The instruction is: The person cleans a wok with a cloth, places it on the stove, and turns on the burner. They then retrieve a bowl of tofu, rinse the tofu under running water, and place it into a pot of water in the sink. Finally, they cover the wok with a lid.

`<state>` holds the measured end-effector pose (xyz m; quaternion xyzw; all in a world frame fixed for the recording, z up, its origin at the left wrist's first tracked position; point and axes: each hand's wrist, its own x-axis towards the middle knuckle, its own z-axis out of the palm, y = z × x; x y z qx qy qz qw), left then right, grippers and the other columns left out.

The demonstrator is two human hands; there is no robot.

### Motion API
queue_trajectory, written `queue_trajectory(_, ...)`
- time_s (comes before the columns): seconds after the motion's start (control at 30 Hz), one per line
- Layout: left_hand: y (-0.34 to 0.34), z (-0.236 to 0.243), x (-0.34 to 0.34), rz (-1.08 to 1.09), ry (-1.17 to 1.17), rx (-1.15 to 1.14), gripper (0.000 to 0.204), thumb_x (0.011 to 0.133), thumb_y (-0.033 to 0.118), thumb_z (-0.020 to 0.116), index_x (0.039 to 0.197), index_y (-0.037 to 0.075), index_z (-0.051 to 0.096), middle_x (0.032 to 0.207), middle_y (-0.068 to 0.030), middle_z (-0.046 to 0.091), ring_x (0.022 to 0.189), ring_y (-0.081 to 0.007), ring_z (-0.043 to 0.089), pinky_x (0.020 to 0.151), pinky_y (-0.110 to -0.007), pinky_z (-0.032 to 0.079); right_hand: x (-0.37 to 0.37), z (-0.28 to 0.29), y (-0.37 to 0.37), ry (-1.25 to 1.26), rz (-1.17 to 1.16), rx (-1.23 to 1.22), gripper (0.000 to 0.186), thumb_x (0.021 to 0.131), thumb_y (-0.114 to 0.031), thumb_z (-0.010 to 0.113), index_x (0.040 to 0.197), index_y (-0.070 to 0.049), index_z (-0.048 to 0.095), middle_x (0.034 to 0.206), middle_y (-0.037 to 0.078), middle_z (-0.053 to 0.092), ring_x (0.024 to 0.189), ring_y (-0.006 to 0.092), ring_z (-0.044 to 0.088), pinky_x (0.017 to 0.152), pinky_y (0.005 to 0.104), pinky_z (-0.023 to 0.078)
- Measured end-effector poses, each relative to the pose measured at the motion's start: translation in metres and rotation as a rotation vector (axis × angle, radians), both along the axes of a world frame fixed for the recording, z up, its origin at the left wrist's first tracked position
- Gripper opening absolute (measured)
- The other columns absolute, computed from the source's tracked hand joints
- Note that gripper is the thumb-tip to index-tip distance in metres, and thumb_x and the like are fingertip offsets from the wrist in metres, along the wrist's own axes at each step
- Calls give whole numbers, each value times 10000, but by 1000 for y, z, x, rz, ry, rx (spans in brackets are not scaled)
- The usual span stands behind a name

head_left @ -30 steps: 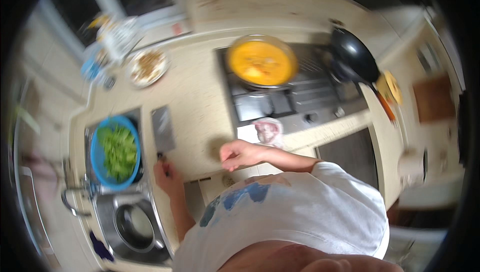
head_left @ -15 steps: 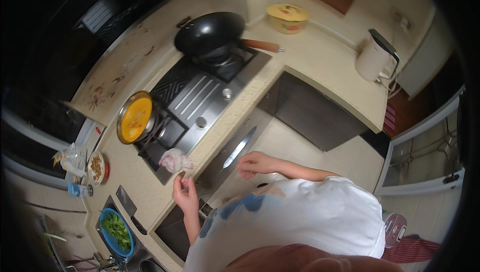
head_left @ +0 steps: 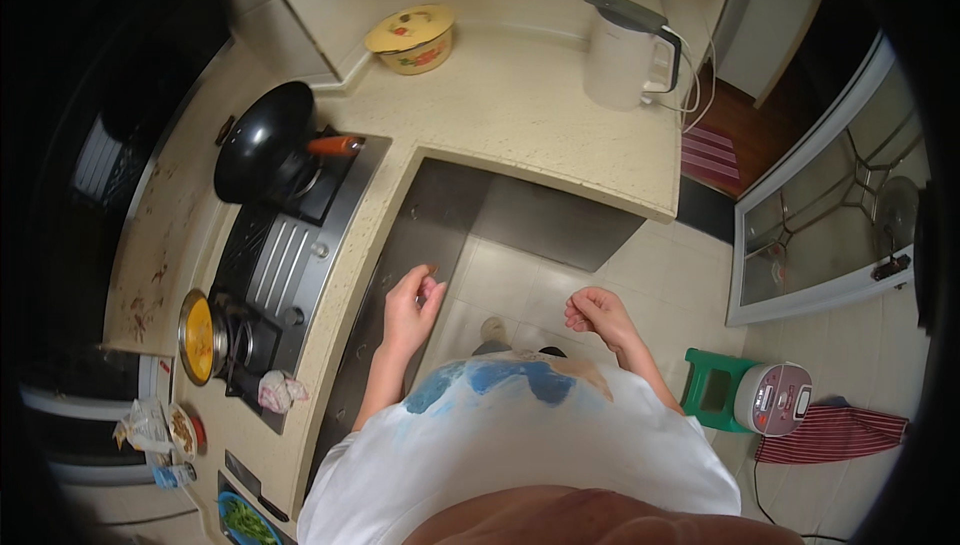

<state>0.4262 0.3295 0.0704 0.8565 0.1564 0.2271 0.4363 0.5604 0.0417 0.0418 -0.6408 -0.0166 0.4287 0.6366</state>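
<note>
Since the earlier frame, your left hand (head_left: 408,310) has moved away from the cloth (head_left: 281,392), and your view has turned right. Before both hands runs the counter (head_left: 520,110), continuing down your left. Your wok (head_left: 262,150) sits beyond the left hand; the kettle (head_left: 618,63) stands ahead of your right hand (head_left: 602,315). That cloth (pinkish white, crumpled) lies left of your left hand. Both hands hang half curled; I cannot tell whether either holds anything.
</note>
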Motion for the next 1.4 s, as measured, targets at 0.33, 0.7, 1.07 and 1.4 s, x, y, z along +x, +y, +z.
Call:
queue_trajectory(0.33,13,-25,183,-361,76,-119,245,791,-5,644,1024,-16,572,704,-23,547,651,-78,506,613,-214,440,68,-1,-13,-41,-341,-151,168,895,-193,574,859,-29,582,779,45,622,661,102,601,573,219,480)
queue_trajectory(0.7,-20,-18,349,-740,28,-220,195,813,41,613,1001,0,584,720,-42,580,673,-118,544,645,-250,461,100,24,-25,-146,-663,-106,338,939,-303,507,714,-56,553,642,38,596,572,100,570,537,215,468)
queue_trajectory(1.07,-169,-3,406,-1104,167,-226,214,812,73,626,1011,21,566,775,-98,586,711,-201,575,664,-288,475,153,18,-133,-62,-600,-103,359,957,-309,447,787,-20,573,715,43,593,671,110,552,645,248,460)
queue_trajectory(1.4,-337,21,460,-1067,88,-113,226,800,67,655,1005,14,577,738,-58,567,647,-141,545,585,-260,457,212,35,-333,-137,-733,-208,295,933,-275,470,926,-11,600,773,68,621,702,146,613,628,253,493)
